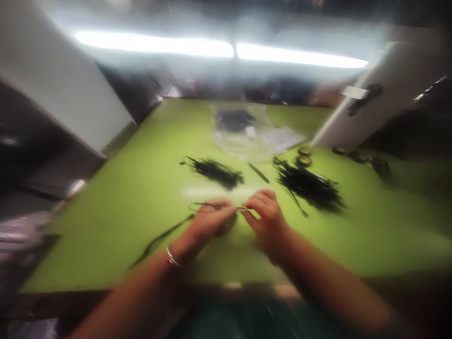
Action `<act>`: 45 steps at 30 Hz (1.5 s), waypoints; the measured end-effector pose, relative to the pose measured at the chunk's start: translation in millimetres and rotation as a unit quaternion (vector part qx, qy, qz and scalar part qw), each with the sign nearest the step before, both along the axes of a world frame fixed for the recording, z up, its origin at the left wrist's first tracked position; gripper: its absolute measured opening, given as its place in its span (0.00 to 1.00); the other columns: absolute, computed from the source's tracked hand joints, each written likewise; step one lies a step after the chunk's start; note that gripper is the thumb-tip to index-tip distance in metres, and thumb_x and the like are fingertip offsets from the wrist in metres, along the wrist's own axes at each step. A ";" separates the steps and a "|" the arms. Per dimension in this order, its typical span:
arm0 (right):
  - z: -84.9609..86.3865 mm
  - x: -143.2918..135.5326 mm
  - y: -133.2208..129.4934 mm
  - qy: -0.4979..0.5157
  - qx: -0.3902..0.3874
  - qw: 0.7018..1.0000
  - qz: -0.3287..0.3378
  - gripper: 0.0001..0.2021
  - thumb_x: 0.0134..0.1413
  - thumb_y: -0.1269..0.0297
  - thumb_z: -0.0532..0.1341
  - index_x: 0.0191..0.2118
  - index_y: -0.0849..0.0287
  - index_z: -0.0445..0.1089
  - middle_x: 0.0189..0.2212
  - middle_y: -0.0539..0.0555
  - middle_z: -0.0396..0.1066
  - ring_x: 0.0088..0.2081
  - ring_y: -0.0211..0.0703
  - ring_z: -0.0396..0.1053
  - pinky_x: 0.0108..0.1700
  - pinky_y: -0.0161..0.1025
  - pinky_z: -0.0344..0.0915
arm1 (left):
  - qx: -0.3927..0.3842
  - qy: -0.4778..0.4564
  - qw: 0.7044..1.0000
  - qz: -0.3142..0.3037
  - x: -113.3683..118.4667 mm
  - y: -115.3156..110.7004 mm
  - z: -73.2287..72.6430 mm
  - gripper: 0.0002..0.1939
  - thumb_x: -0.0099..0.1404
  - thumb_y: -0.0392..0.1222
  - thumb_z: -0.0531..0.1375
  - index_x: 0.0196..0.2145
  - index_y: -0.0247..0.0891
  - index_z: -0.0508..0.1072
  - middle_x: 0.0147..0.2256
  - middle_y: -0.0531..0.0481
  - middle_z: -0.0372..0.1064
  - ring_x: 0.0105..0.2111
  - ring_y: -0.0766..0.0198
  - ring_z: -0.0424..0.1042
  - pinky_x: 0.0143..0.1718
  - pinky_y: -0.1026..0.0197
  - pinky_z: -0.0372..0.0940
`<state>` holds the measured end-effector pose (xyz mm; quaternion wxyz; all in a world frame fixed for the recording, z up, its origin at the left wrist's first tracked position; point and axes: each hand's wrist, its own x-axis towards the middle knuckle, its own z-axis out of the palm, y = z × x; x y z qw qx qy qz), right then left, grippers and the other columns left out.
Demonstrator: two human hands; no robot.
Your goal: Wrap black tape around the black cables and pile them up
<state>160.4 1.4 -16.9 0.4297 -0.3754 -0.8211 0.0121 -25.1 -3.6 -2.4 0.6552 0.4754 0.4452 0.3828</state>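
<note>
Over the green table (116, 207), my left hand (213, 217) is closed on a thin black cable (208, 204), whose loop sticks out to the left. My right hand (264, 213) pinches the same cable where it comes out on the right, with a short stretch showing between the hands. Beyond my left hand lies a bundle of black cables (215, 172). A larger black cable bundle (307, 184) is to the right. Another black cable (160, 237) runs beside my left forearm. The picture is blurred, so the cable's end is unclear.
A dark slim tool (259, 173) lies between the bundles. Farther back are a clear plastic bag (236, 132) with dark contents and a white packet (283, 138). Tape rolls (304, 161) sit near the right panel (367, 103). A pale panel (84, 89) borders the left.
</note>
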 end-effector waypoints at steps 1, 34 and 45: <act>1.6 0.4 1.1 0.027 -0.030 0.999 0.006 0.04 0.59 0.66 0.59 0.40 0.55 0.69 0.33 0.52 0.72 0.40 0.45 0.66 0.46 0.46 0.60 | 0.051 0.036 0.998 0.011 0.4 0.2 0.3 0.10 0.61 0.44 0.61 0.29 0.35 0.72 0.17 0.56 0.60 0.16 0.72 0.54 0.18 0.66 0.49; -0.2 -3.2 -1.0 -0.072 0.097 0.992 -0.023 0.04 0.57 0.72 0.60 0.36 0.55 0.68 0.26 0.50 0.70 0.37 0.43 0.63 0.49 0.46 0.58 | 0.191 0.079 0.978 0.042 1.2 2.1 -6.3 0.06 0.62 0.40 0.61 0.29 0.35 0.71 0.23 0.52 0.63 0.24 0.67 0.62 0.26 0.63 0.58; -7.3 3.8 8.7 -0.090 -0.080 0.989 0.083 0.10 0.62 0.68 0.54 0.30 0.59 0.69 0.22 0.51 0.66 0.29 0.41 0.58 0.38 0.40 0.56 | 0.428 0.190 0.884 -0.002 -2.1 5.7 -15.5 0.04 0.62 0.32 0.58 0.35 0.37 0.72 0.34 0.47 0.66 0.34 0.63 0.67 0.37 0.59 0.65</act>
